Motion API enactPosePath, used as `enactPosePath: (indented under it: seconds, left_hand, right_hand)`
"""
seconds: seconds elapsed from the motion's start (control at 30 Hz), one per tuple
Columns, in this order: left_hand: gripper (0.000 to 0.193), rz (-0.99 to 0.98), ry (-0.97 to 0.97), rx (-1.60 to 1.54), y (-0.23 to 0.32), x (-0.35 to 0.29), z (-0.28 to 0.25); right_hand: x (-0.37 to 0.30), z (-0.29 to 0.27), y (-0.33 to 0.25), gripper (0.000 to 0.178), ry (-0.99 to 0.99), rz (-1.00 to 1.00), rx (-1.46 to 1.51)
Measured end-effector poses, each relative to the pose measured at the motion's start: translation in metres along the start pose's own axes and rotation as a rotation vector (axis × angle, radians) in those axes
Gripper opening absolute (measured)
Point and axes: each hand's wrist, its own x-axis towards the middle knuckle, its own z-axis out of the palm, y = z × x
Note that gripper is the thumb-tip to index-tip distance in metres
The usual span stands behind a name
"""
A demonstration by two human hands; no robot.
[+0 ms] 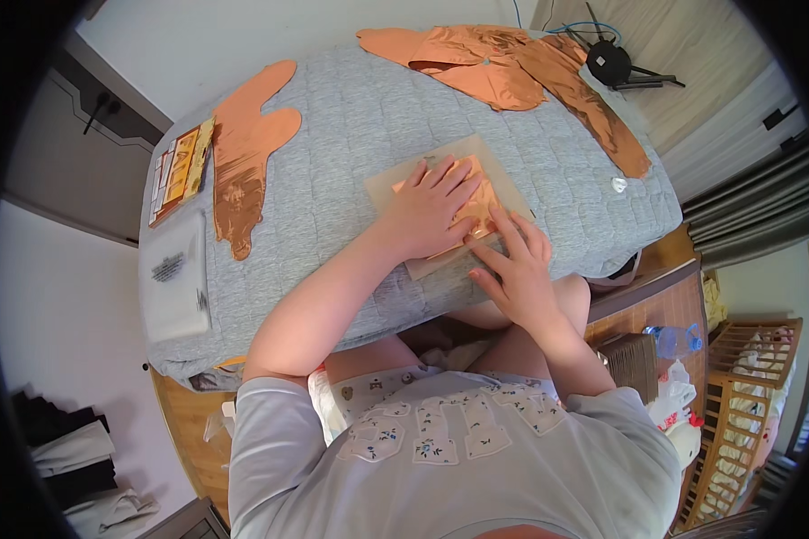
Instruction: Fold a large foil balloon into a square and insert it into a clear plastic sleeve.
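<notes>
A folded piece of shiny copper-coloured foil [484, 193] lies on a frosted plastic bag [388, 182] near the front edge of the bed. My left hand [430, 211] presses flat on the foil with its fingers spread. At the foil's right corner rests my right hand [519, 269], its fingertips touching it and its thumb held apart. Two larger flat sheets of the same foil, which look like deflated foil balloons, lie farther off. One lobed foil shape [252, 135] is at the left, and a crumpled foil shape [485, 67] is at the far side.
The grey quilted bed [333, 198] fills the middle. On its left are a printed package [182, 175] and a clear plastic bag [175, 278]. A black router [609, 65] stands at the back right. A water bottle [674, 341] and slatted wooden crib [737, 413] are at the right.
</notes>
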Motion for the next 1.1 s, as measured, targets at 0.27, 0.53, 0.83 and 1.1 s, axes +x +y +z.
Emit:
enactPosePath:
  seconds: [0.27, 0.53, 0.83, 1.1]
  left_hand:
    - [0.086, 0.057, 0.090, 0.050, -0.004, 0.000, 0.009]
    - [0.093, 0.039, 0.044, 0.067, -0.005, 0.001, 0.011]
    - [0.097, 0.050, -0.020, 0.000, -0.006, -0.001, 0.002]
    - [0.100, 0.146, -0.155, 0.022, 0.003, -0.013, -0.019]
  right_hand:
    - [0.009, 0.003, 0.011, 0.019, 0.001, -0.222, 0.255]
    - [0.019, -0.012, 0.011, 0.014, -0.230, -0.139, 0.443]
    - [0.004, -0.025, 0.027, 0.014, -0.237, -0.218, 0.759]
    - [-0.076, -0.069, 0.098, 0.027, -0.298, 0.612, 1.338]
